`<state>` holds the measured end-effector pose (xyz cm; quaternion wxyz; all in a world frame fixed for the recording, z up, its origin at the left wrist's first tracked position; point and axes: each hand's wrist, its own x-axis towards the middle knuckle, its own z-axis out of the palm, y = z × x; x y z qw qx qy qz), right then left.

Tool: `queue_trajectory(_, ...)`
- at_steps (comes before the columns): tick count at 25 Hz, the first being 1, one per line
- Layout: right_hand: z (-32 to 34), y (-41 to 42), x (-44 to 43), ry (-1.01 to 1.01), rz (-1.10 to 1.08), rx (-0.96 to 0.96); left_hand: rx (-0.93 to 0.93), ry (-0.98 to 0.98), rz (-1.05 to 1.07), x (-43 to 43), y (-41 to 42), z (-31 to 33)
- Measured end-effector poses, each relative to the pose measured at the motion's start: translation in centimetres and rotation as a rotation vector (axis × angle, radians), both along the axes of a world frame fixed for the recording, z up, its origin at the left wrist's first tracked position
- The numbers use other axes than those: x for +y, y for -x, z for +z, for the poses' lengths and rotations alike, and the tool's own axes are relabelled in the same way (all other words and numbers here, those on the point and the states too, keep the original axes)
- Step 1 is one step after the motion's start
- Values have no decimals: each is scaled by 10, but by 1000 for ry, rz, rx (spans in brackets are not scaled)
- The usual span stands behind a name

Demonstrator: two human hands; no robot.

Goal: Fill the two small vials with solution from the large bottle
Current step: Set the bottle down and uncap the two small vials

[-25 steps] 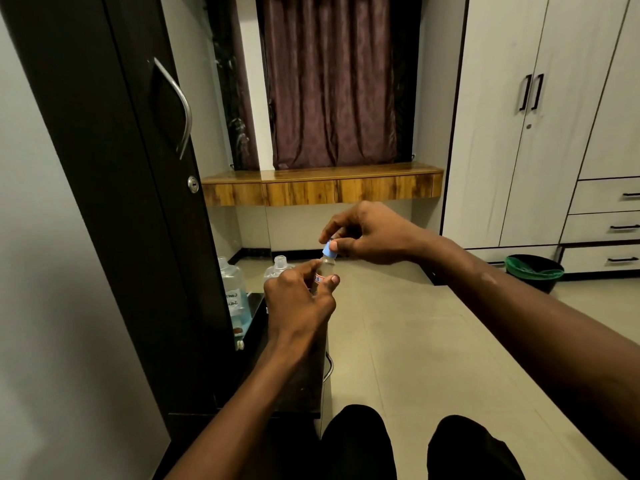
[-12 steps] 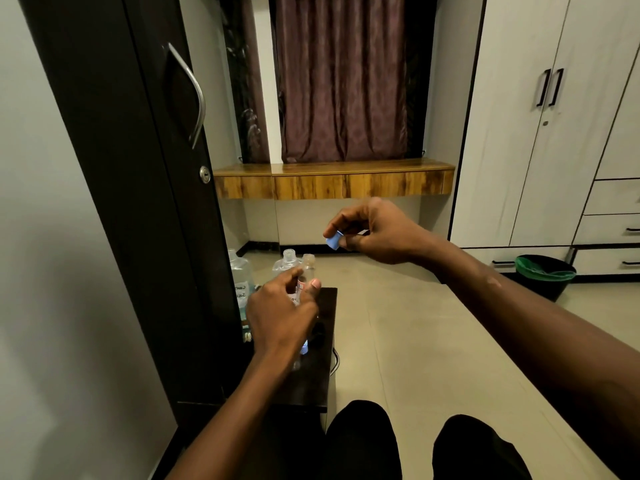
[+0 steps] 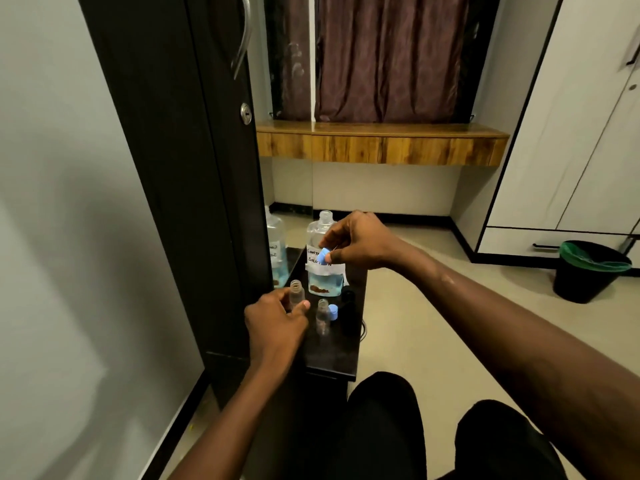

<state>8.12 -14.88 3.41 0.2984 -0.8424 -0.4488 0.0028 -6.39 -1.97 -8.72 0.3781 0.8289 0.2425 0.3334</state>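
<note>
An uncapped small clear vial (image 3: 297, 292) stands on the black table (image 3: 337, 355), with my left hand (image 3: 275, 323) gripping it by thumb and fingers. A second open vial (image 3: 322, 315) stands just right of it, with a blue cap (image 3: 333, 311) beside it. My right hand (image 3: 356, 242) hovers above, pinching another blue cap (image 3: 325, 255) in front of the large bottle (image 3: 323, 268). The large bottle is uncapped, carries a white handwritten label and holds blue liquid low down.
A dark wardrobe door (image 3: 194, 168) with a mirrored edge stands close on the left and reflects the bottle. A black object (image 3: 347, 299) lies on the table right of the vials. A black bin (image 3: 588, 270) stands at the right. My knees are below.
My right hand pulled the blue cap off the vial and has come down in front of the large bottle. My left hand has lowered the vial onto the table. The camera tilted down.
</note>
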Motion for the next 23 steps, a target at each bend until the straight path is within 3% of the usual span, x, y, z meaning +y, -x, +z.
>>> queue_trajectory(9, -56, -28, 71, 342, 19, -21, 155, 20, 9, 6, -6, -40)
queue_trajectory(23, -85, -43, 93, 658, 69, -55, 79, -24, 3, -1, -8, -56)
